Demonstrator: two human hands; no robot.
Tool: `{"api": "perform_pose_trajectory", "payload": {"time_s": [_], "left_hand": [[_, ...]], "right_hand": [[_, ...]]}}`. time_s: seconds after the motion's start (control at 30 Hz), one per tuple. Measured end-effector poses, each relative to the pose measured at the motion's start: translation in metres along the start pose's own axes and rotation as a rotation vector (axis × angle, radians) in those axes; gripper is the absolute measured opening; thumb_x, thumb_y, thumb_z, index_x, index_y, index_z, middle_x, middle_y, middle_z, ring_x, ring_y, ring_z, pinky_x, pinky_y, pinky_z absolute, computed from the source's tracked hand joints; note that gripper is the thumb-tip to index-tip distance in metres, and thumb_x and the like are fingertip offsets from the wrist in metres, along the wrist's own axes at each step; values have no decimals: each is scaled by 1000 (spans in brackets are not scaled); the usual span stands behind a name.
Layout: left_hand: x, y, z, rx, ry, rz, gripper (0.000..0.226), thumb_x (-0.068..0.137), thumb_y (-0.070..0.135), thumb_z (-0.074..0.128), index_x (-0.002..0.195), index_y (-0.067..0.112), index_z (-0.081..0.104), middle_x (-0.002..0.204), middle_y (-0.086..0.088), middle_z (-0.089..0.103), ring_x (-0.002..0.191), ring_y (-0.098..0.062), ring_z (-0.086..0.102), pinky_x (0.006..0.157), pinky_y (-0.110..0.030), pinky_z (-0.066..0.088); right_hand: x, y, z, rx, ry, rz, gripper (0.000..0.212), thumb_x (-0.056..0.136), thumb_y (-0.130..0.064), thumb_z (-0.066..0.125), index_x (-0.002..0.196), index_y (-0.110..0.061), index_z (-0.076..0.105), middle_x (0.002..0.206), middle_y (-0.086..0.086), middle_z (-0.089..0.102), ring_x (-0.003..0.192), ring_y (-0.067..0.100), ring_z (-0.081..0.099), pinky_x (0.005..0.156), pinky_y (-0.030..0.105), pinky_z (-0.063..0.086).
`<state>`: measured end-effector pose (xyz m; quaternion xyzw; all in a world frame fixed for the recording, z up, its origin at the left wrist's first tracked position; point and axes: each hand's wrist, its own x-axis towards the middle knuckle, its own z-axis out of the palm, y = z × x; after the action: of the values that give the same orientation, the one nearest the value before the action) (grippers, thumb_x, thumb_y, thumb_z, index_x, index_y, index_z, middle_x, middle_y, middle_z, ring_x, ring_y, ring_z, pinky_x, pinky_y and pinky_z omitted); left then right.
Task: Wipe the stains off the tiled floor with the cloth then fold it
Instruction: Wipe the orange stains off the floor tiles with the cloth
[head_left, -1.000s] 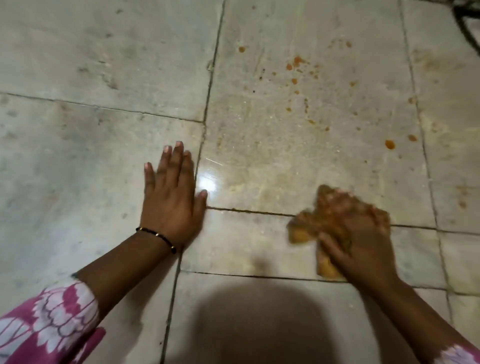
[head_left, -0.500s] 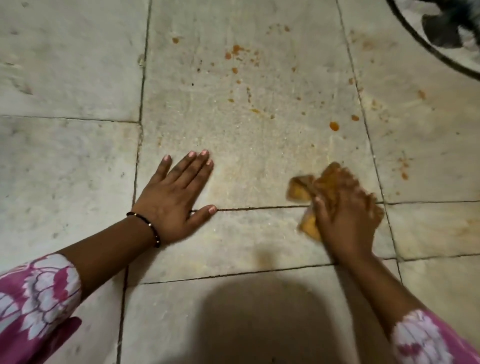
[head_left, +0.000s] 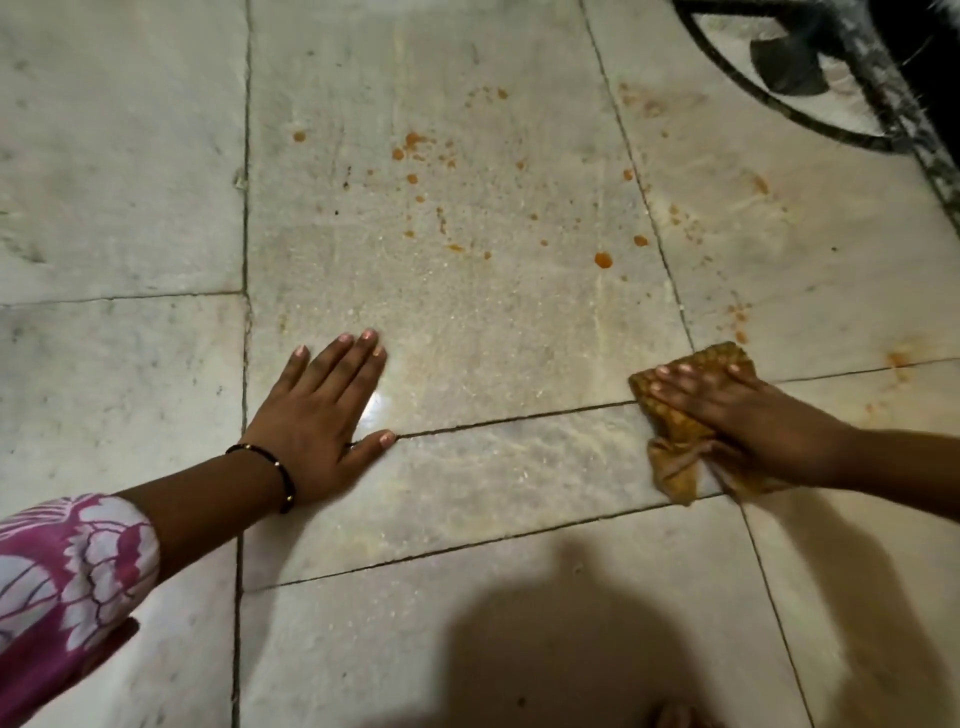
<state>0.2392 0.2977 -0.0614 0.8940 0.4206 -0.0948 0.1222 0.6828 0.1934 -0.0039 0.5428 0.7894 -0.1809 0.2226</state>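
Many orange spatter stains remained upper centre. Right hand, fingers flat, pressed mustard-brown woven cloth; left hand splayed empty. Best swept upward with firm pressure.

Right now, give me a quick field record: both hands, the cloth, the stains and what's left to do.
left hand: flat on the floor, fingers spread, holding nothing
right hand: pressing the cloth down, palm flat
cloth: orange-brown, bunched, lying across a grout line
stains: orange spots scattered beyond the cloth, unwiped
floor: pale tiles, wet sheen between the hands
remaining: wipe the spots, then fold the cloth
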Motion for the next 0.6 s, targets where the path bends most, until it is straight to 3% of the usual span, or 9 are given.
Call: {"api": "perform_pose_trajectory", "payload": {"time_s": [0.1, 0.2, 0.27, 0.37, 0.43, 0.5, 0.6], "left_hand": [[7, 12, -31, 71, -105, -19, 108, 70, 80, -14, 151, 11, 4, 159, -8, 0, 145, -28, 12, 115, -45, 13], [19, 37, -51, 99, -188, 9, 113, 52, 79, -33, 146, 17, -21, 154, -3, -23, 146, -22, -4, 117, -41, 0], [37, 60, -51, 66, -145, 73, 106, 53, 76, -37, 141, 18, -26, 149, -2, -28, 145, -17, -13, 114, -37, -10], [66, 93, -39, -172, 14, 33, 101, 72, 78, -13, 149, 15, -4, 155, -2, -13, 145, -15, -6, 113, -34, -10], [77, 122, -30, -252, 64, 74, 88, 83, 68, 8, 150, 11, 9, 158, -6, 0, 146, -20, 5, 115, -36, -5], [81, 152, -15, -289, 101, 178, 80, 89, 63, 17, 150, 10, 17, 158, -10, 8, 145, -23, 12, 116, -40, 1], [85, 186, 4, -131, 52, 285, 82, 91, 66, 17, 150, 10, 18, 157, -9, 13, 144, -23, 16, 114, -48, 7]], "right_hand": [[24, 16, -25, 15, -126, 89, 68, 97, -45, 30, 138, -33, -23, 152, -7, -19, 145, 14, -7, 117, 39, 7], [68, -16, -34, 172, 77, 156, 80, 80, -70, 18, 142, -33, -16, 158, -3, -5, 146, 19, 1, 117, 45, 10], [85, -48, -23, 220, 275, 243, 93, 73, -78, 20, 149, -31, -5, 158, -8, 0, 145, 16, -1, 116, 49, 1], [76, -86, 1, 214, 454, 227, 78, 80, -64, 35, 148, -32, 19, 156, -8, 15, 145, 17, 8, 114, 51, -2], [41, -82, 30, 167, 416, 54, 69, 78, -51, 44, 143, -31, 34, 154, -3, 29, 143, 21, 18, 113, 53, 4], [0, -55, 55, 123, 367, -3, 68, 72, -51, 50, 137, -33, 41, 151, 0, 34, 141, 23, 24, 109, 61, 16], [-48, 14, 76, 199, 387, 270, 66, 76, -68, 41, 135, -37, 41, 154, 0, 29, 143, 21, 17, 105, 66, 19]]}}
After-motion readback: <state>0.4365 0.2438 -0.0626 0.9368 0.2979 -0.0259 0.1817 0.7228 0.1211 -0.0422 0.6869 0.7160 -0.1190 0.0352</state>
